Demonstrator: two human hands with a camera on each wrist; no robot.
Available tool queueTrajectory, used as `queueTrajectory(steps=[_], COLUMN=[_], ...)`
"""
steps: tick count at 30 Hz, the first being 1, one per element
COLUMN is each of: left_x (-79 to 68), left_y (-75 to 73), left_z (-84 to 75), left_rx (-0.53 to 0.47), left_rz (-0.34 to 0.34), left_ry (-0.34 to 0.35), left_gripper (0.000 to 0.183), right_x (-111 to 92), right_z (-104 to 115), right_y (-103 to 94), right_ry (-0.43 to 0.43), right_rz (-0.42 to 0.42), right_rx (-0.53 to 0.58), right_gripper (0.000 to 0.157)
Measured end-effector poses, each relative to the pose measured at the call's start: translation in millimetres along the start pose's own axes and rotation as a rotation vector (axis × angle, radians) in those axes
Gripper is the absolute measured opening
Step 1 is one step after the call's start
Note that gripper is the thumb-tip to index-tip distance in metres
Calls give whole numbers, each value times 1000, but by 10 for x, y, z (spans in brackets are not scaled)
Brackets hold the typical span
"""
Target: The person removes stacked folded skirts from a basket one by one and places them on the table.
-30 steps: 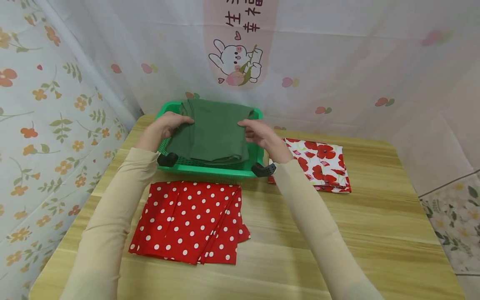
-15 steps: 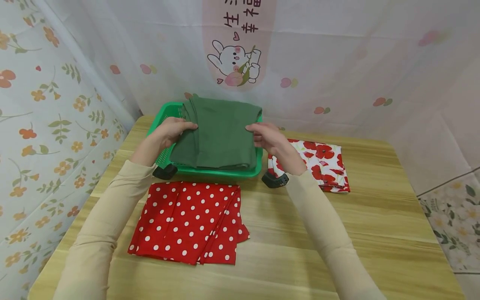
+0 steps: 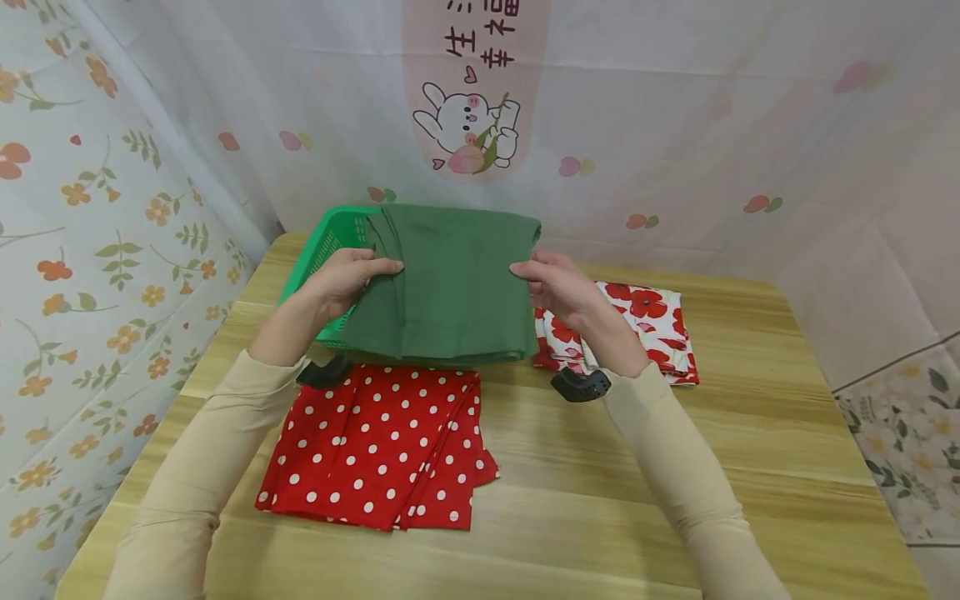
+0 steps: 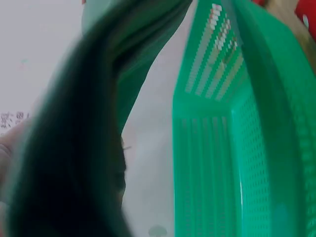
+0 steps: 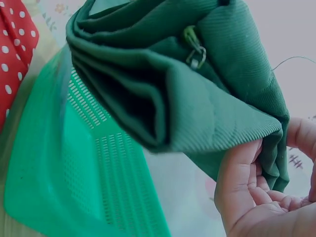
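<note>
A folded green cloth (image 3: 465, 283) hangs between both hands over the green plastic basket (image 3: 318, 246), covering much of it in the head view. My left hand (image 3: 347, 279) pinches its left side, thumb on top. On the opposite side my right hand (image 3: 566, 292) grips the edge with thumb and curled fingers. Several thick layers and a small metal zip pull (image 5: 196, 54) show on the cloth in the right wrist view. In the left wrist view the basket wall (image 4: 202, 163) stands beside the blurred, dark cloth (image 4: 74, 143); most of the left hand is hidden there.
A folded red polka-dot cloth (image 3: 375, 454) lies on the wooden table (image 3: 750, 450) in front of the basket. To the right, partly behind the right forearm, lies a folded white cloth with red poppies (image 3: 652, 321). A patterned curtain (image 3: 637, 125) hangs along the table's back edge.
Both hands have lifted the green cloth out of the basket and drawn it nearer and to the right. The hands are slightly further apart. The other two cloths have not moved.
</note>
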State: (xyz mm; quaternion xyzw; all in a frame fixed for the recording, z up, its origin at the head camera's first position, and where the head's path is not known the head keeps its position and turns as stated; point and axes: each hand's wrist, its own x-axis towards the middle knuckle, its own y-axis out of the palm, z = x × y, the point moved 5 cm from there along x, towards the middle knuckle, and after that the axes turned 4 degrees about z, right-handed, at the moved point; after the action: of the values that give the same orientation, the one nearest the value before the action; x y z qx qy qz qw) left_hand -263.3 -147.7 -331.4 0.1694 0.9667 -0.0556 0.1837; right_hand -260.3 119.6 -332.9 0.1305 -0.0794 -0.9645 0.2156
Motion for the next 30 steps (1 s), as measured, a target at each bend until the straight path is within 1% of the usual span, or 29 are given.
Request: queueTrajectory(steps=[2,4,6,8,12,15,21,24,27,30], left_x=[-43,-77,-104,-125,-165,-189,-220,-238,-256,-272], left_y=[60,124,190,264,414,531,790,915,1043,1178], left_z=[5,15,39,71,141,186,266,302,338,379], left_rx=[-19,-38,-44,-57,-60,-67,-104,-97,-99,-106], left_rz=[29,54,68,76,83,92,127,143,168,192], left_ry=[11,21,25,23,26,35,34,40,49,52], left_gripper=[22,20,18,15,15,20,25,27,29,31], right_x=[-89,-177,-267,-351,-501,-615,-881,-1014,-1154,-1290], right_z=[-13,-32,-50,-71,-126,-170,-246,-278,-316,-367], right_y=[-31,-58,-83,-111,-176,-237,-359,-420,-482,-543], right_ry=[-4,-2,0,2,7,-3,-51,-65,-83,-105], right_rz=[9,27,34,38,37,43,90,91,92,124], right_rx=[4,23,35,40,46,51,68,76,92,93], right_gripper=[23,13,8,12,17,20,21,20,25,27])
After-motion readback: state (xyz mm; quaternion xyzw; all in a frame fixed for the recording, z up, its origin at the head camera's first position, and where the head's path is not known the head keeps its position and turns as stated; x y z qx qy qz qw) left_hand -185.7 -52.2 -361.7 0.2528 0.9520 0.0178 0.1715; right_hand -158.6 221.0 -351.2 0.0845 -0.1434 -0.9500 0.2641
